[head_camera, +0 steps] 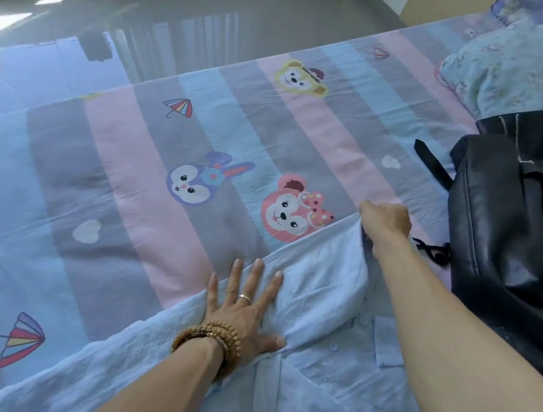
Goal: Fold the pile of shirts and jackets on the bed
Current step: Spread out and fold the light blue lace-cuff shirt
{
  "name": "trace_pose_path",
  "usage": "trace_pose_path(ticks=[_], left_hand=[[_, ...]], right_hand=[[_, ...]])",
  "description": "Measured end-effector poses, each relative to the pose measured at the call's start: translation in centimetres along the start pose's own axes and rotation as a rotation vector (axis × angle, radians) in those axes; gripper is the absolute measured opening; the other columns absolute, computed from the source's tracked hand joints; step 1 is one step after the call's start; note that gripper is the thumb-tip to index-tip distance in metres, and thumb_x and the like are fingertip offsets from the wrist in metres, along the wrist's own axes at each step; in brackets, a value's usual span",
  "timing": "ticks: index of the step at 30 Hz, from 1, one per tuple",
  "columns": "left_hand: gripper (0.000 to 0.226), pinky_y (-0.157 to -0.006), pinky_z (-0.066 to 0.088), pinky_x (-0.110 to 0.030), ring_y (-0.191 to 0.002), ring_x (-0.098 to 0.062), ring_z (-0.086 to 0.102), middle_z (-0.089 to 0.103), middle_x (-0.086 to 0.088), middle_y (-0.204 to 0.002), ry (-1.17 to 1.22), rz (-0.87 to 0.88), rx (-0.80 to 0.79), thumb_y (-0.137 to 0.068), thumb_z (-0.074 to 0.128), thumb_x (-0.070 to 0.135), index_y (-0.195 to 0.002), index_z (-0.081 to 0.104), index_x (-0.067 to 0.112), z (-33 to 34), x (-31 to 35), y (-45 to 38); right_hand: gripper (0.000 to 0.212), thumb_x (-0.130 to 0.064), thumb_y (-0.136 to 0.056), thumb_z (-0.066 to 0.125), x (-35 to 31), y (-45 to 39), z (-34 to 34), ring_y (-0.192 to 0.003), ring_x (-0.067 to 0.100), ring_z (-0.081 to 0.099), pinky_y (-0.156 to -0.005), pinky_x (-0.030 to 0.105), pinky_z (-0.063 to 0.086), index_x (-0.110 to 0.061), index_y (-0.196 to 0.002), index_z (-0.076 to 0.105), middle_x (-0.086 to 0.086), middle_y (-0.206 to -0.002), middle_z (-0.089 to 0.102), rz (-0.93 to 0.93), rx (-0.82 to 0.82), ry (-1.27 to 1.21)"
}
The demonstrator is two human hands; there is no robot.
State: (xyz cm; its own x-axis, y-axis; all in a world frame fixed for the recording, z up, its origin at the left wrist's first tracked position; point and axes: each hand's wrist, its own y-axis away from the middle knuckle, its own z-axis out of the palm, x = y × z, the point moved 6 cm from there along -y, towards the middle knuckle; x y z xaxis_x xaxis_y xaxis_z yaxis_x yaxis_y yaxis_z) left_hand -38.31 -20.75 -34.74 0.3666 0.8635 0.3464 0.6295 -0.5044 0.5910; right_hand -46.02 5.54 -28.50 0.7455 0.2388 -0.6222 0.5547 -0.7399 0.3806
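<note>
The left hand [242,309] lies flat at lower centre of the frame, fingers straight and spread, pressing down on the light blue shirt [311,366]. The right hand [386,221], arm stretched toward centre right, is curled and pinches the shirt's far corner. The shirt spreads across the lower frame on the bed [163,174], its upper edge running diagonally between the hands. A black jacket [518,231] lies just right of the right hand. Bare striped sheet stretches to the upper left.

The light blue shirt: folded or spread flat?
Partly folded: the light blue shirt lies spread on the bed, one edge doubled over and gripped by the right hand.
</note>
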Motion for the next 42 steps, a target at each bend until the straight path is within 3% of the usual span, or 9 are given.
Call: trace_pose_path(ticks=[5,8,11,15,20,25,30,38,42], left_hand=[[0.102,-0.103,-0.033,-0.053,-0.123,-0.021,-0.054,-0.052,0.013,-0.138,0.013,-0.006,-0.004,-0.083,0.050,0.069,-0.129,-0.040,0.052,0.2,0.0,-0.1],[0.102,-0.102,-0.033,-0.053,-0.123,-0.021,-0.054,-0.053,0.013,-0.138,0.013,-0.003,0.015,-0.082,0.049,0.070,-0.130,-0.039,0.051,0.2,-0.2,-0.2],[0.103,-0.102,-0.033,-0.052,-0.124,-0.021,-0.053,-0.054,0.014,-0.135,0.002,0.005,0.038,-0.081,0.048,0.073,-0.136,-0.035,0.048,0.2,-0.2,-0.2],[0.102,-0.106,-0.028,-0.052,-0.133,-0.021,-0.044,-0.045,0.014,-0.142,0.008,0.029,0.077,-0.079,0.047,0.076,-0.143,-0.026,0.046,-0.5,-0.2,0.5],[0.083,-0.116,0.011,-0.039,-0.146,-0.022,0.010,0.006,-0.002,-0.161,-0.010,-0.107,0.342,-0.090,0.037,0.064,-0.153,0.003,0.022,-2.1,-4.8,8.2],[0.065,-0.086,0.034,-0.037,-0.105,-0.023,0.056,0.062,0.001,-0.107,-0.034,-0.429,0.376,-0.076,0.033,0.084,-0.104,0.044,0.026,-1.0,-17.1,19.7],[0.055,-0.081,0.044,-0.034,-0.100,-0.025,0.063,0.068,-0.003,-0.101,0.038,-0.391,0.183,-0.082,0.041,0.075,-0.104,0.046,0.026,1.0,-24.8,25.2],[0.039,-0.085,0.049,-0.032,-0.109,-0.029,0.059,0.056,-0.003,-0.131,0.117,-0.338,0.027,-0.083,0.065,0.048,-0.111,0.062,0.021,3.0,-33.2,30.5],[0.051,-0.083,0.046,-0.034,-0.110,-0.029,0.058,0.058,-0.005,-0.121,0.052,-0.410,0.070,-0.087,0.058,0.039,-0.134,0.041,0.033,3.1,-34.3,32.0]], right_hand=[[0.035,-0.023,-0.069,0.052,0.1,-0.2,-0.9,-0.086,0.034,0.063,-0.072,0.037,0.051,-0.003,-0.095,0.063,0.019,-0.103,0.068,0.063,0.068,-0.032],[0.018,-0.015,-0.086,0.049,-2.8,4.0,0.0,-0.095,0.038,0.059,-0.075,0.042,0.046,-0.005,-0.095,0.062,0.018,-0.100,0.063,-0.520,0.345,0.252],[0.023,-0.021,-0.084,0.044,-1.8,12.1,6.4,-0.093,0.034,0.061,-0.085,0.047,0.044,-0.010,-0.090,0.063,0.012,-0.095,0.065,-1.144,0.094,0.544],[0.059,-0.045,-0.102,0.027,4.1,11.4,6.2,-0.150,0.015,0.008,-0.118,0.050,-0.001,-0.019,-0.154,0.022,0.000,-0.164,0.013,-0.647,-0.150,0.939],[0.064,-0.043,-0.102,0.027,3.7,16.8,7.0,-0.151,0.017,-0.004,-0.120,0.047,-0.005,-0.016,-0.157,0.007,0.003,-0.165,0.000,-0.595,-0.178,0.936],[0.072,-0.055,-0.093,0.016,4.3,27.0,13.2,-0.151,0.021,-0.002,-0.120,0.047,0.000,-0.023,-0.157,0.007,0.002,-0.165,-0.003,-0.622,-0.313,0.798],[0.083,-0.057,-0.083,0.010,3.7,36.6,18.6,-0.151,0.029,0.004,-0.118,0.052,-0.003,-0.018,-0.156,0.020,0.006,-0.164,0.005,-0.737,-0.300,0.768],[0.096,-0.067,-0.070,0.002,5.0,47.4,24.7,-0.149,0.024,-0.019,-0.121,0.049,-0.006,-0.025,-0.156,-0.004,-0.001,-0.161,-0.023,-0.695,-0.453,0.848],[0.073,-0.061,-0.092,0.023,5.6,50.5,26.5,-0.148,0.022,-0.022,-0.116,0.053,-0.012,-0.034,-0.156,-0.001,-0.002,-0.162,-0.021,-0.728,-0.638,0.900]])
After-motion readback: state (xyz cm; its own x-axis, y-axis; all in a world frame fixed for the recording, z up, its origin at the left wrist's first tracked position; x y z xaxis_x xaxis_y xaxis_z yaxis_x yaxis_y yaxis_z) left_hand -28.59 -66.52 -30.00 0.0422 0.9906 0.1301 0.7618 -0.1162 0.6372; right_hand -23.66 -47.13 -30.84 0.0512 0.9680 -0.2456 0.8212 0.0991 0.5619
